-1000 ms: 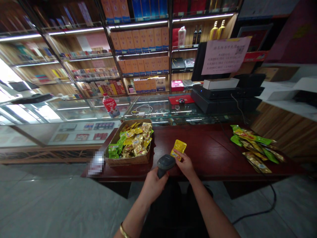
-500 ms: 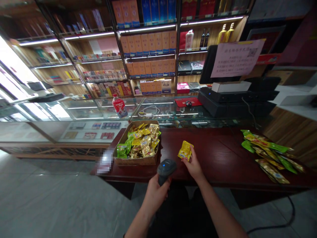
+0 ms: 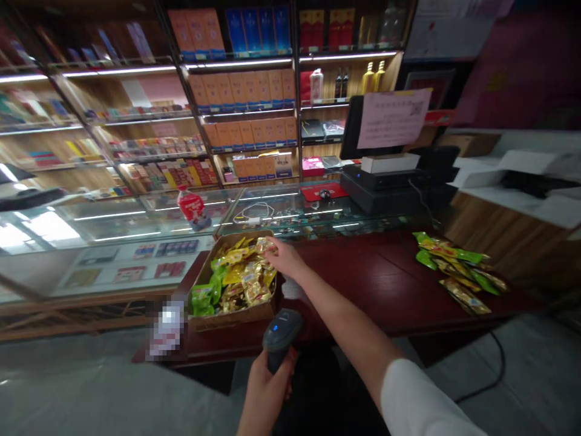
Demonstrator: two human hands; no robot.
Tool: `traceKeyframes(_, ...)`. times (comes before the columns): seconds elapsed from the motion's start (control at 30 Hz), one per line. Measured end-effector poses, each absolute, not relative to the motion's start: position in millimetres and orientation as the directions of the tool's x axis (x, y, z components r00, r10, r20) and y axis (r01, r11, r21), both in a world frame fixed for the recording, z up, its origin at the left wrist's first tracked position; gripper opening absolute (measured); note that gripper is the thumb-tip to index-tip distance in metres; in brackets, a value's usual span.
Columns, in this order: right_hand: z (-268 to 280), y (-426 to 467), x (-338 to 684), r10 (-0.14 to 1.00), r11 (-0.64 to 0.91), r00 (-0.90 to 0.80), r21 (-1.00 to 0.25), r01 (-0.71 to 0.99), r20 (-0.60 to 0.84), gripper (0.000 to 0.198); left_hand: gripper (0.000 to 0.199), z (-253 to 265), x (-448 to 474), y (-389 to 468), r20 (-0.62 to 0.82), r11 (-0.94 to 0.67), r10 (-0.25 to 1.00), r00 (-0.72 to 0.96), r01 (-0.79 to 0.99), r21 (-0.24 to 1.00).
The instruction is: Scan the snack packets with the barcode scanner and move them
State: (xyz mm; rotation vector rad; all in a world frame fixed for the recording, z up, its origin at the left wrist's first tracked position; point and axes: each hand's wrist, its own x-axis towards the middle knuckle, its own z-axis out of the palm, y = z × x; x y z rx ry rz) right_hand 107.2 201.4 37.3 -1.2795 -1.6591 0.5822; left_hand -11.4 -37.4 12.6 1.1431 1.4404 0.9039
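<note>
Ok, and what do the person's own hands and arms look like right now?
The right hand is ungloved, with no watch or band at the wrist; a plain, pale, whitish sleeve ends near the elbow. The left hand is ungloved too, with no sleeve in view.

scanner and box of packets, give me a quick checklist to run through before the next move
1. Scanner held in the left hand: ok
2. Blue light on the scanner lit: ok
3. Right hand at the far right corner of the box: ok
4. Gold packet at its fingertips firmly gripped: cannot tell
5. Packet pile on the right apart from the box: ok
</note>
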Motion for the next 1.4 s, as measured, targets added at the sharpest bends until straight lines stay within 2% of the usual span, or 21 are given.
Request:
traceKeyframes(0.07,15.7,183.2,156.2,0.9,0.267,0.127,-0.758,0.595,0.417,0.034,0.048,10.7,-10.2,-34.3,-0.266,0.258,0.964,0.013,0.198,0.946)
traceKeyframes(0.1,3.0,169.6,185.9,0.888,0.203,0.204,-0.75,0.63,0.412,0.031,0.05,9.6,-9.0,-32.7,-0.273,0.263,0.962,0.023,0.203,0.943)
traceKeyframes(0.2,-33.5,122.9,280.8,0.821,-0.055,0.438,-0.713,0.699,0.366,0.041,0.052,6.7,-2.1,-27.9,-0.297,0.283,0.954,0.042,0.205,0.937)
traceKeyframes(0.3,-58.2,89.3,358.2,0.747,-0.289,0.593,-0.657,0.697,0.301,0.051,0.052,4.5,9.4,-23.7,-0.306,0.291,0.951,0.048,0.204,0.935)
traceKeyframes(0.47,-71.1,81.3,416.8,0.707,-0.436,0.646,-0.543,0.718,0.287,0.063,0.051,4.6,29.1,-21.8,-0.301,0.278,0.95,0.082,0.219,0.936)
traceKeyframes(0.63,-64.8,74.8,449.9,0.545,-0.665,0.719,-0.301,0.684,0.431,0.073,0.056,1.3,32.3,-25.2,-0.307,0.275,0.946,0.101,0.247,0.929)
traceKeyframes(0.7,-61.5,63.6,462.8,0.55,-0.649,0.662,-0.237,0.723,0.51,0.067,0.058,-3.2,30.8,-25.2,-0.314,0.283,0.945,0.091,0.257,0.924)
traceKeyframes(0.77,-61.3,53.7,469.3,0.641,-0.538,0.539,-0.181,0.823,0.547,0.058,0.059,-8.3,30.9,-24.1,-0.324,0.292,0.943,0.082,0.264,0.919)
traceKeyframes(0.87,-69.8,54.2,463.8,0.818,-0.341,0.411,-0.236,0.91,0.402,0.048,0.058,-13.1,35.9,-22.0,-0.328,0.296,0.941,0.087,0.263,0.918)
traceKeyframes(0.93,-79.2,65.6,454.2,0.857,-0.333,0.422,-0.308,0.891,0.295,0.048,0.056,-12.1,40.9,-21.7,-0.322,0.287,0.941,0.105,0.255,0.923)
traceKeyframes(1.03,-88.3,85.1,442.4,0.788,-0.462,0.555,-0.339,0.819,0.266,0.056,0.052,-4.5,46.2,-23.5,-0.311,0.271,0.941,0.135,0.252,0.929)
traceKeyframes(1.1,-87.0,90.1,440.8,0.691,-0.564,0.66,-0.352,0.747,0.295,0.067,0.051,1.8,46.9,-25.3,-0.309,0.27,0.942,0.129,0.253,0.929)
traceKeyframes(1.2,-77.0,80.8,453.0,0.535,-0.63,0.712,-0.346,0.695,0.455,0.073,0.053,7.0,45.1,-27.0,-0.317,0.283,0.943,0.102,0.254,0.925)
traceKeyframes(1.3,-65.9,63.2,489.0,0.453,-0.625,0.687,-0.347,0.699,0.568,0.068,0.055,4.4,43.2,-26.8,-0.339,0.306,0.936,0.091,0.264,0.915)
traceKeyframes(1.4,-58.3,52.3,546.3,0.399,-0.697,0.798,-0.417,0.584,0.451,0.068,0.054,-3.5,43.1,-25.8,-0.338,0.3,0.936,0.098,0.279,0.912)
